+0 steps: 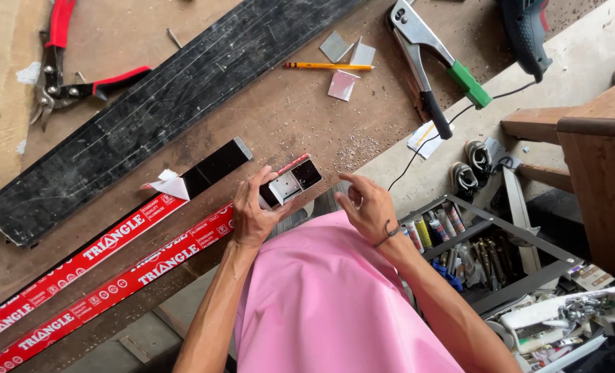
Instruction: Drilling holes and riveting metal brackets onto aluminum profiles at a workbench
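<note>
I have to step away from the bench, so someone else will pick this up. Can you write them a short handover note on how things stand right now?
Left hand: grips the end of the near aluminium profile, where a small metal corner piece sits.
Right hand: open, fingers spread beside that end, holding nothing.
On the bench: second profile with its film partly peeled, long black strip, pencil, rivet gun, snips.
Done: corner piece is at the profile end.
Left: whether it is fixed cannot be told.
</note>
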